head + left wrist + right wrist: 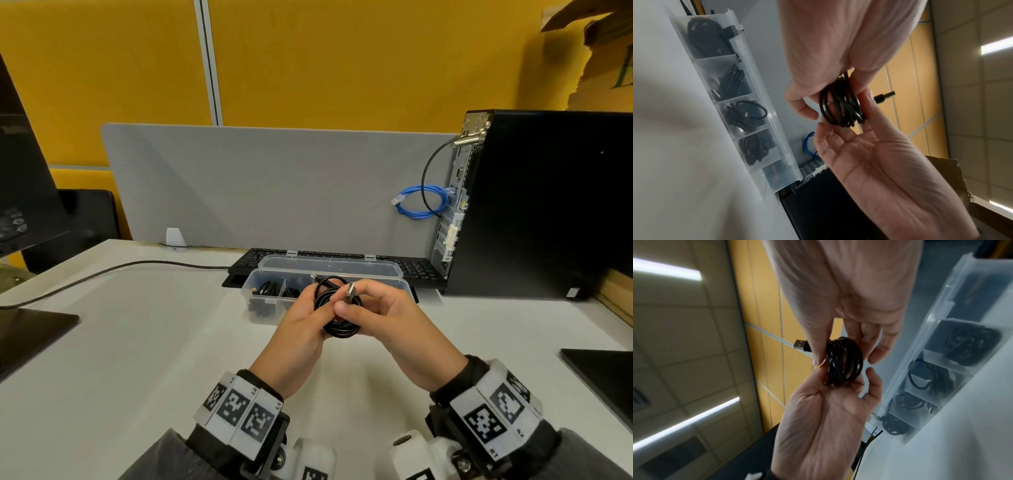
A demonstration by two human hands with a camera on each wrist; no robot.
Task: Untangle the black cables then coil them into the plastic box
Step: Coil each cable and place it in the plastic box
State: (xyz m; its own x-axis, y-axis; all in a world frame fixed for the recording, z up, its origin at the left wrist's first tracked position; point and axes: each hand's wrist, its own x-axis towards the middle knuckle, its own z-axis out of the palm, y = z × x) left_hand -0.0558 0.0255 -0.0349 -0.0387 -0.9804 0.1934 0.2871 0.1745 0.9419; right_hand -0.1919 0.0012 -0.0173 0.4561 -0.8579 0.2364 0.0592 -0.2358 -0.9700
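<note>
Left hand [301,318] gripped the near side of the coiled black cable [337,308], fingers curled round the bundle, held above the surface [154,342] just in front of the plastic box [263,313]. Right hand [387,315] pinched the cable's USB plug [350,293] between thumb and forefinger, at the coil's right edge. Step judged: coiling nearly finished, loose end being tucked or wrapped. The box stood lid-open behind the hands, several compartments already holding black cables; the right-end one looked free in the left wrist view, though blurred. Next move likely calls for securing the plug end so loops hold, then lowering the coil into that free compartment.
</note>
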